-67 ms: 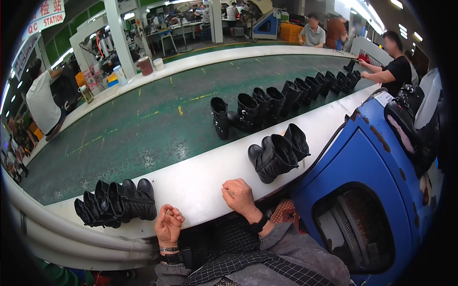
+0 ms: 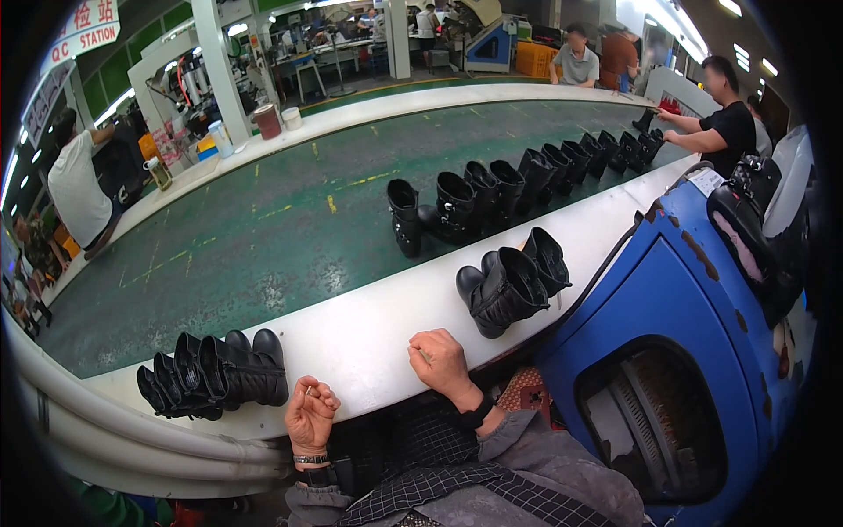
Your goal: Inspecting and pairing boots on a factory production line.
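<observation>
My left hand (image 2: 312, 415) hovers at the near edge of a white bench top (image 2: 351, 338), its fingers curled in and nothing visible in them. My right hand (image 2: 441, 362) rests near the same edge, loosely closed, with no object showing in it. Left of my left hand, several black ankle boots (image 2: 241, 371) lie or lean on the bench in a tight group. Beyond my right hand, a black boot (image 2: 507, 294) stands with its top open, with another black boot (image 2: 548, 256) close behind it. Neither hand touches a boot.
A green conveyor belt (image 2: 290, 255) runs beyond the bench, with a row of black boots (image 2: 518, 180) along its near side. At right stands a blue machine (image 2: 615, 307), more boots on top. Pale pipes (image 2: 158, 439) curve at lower left. A co-worker (image 2: 729, 123) handles boots at far right.
Both my hands and the nearby boots keep their places. At far right, the co-worker's head and hands have shifted slightly.
</observation>
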Available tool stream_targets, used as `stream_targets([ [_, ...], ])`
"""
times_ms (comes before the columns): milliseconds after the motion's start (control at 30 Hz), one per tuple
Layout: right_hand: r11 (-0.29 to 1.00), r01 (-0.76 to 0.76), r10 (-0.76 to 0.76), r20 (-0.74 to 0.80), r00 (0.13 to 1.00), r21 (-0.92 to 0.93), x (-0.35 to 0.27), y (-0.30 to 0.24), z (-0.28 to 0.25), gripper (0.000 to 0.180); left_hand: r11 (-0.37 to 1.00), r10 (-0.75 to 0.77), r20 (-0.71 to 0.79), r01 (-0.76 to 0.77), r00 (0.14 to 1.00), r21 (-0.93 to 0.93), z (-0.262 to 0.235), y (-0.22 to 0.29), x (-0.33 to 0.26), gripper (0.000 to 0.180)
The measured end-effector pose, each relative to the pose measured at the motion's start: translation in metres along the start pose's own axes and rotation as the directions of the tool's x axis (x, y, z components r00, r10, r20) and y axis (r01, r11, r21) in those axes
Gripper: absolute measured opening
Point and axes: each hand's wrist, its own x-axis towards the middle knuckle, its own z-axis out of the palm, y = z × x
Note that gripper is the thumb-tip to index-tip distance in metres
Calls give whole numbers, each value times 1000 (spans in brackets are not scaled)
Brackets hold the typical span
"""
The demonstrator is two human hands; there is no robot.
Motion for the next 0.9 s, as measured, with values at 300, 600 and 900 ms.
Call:
stream_targets([
  [300, 1000, 1, -1, 1, 1000, 1, 1, -2, -2, 2, 1000, 1, 17, -1, 1000, -15, 1, 0, 0, 31],
  [600, 1000, -1, 1, 1, 1000, 6, 0, -1, -1, 3, 999, 4, 30, -3, 1000, -36, 1, 0, 0, 30],
  [900, 1000, -2, 2, 3, 1000, 2, 1, -1, -2, 2, 999, 4, 30, -3, 1000, -32, 1, 0, 0, 30],
])
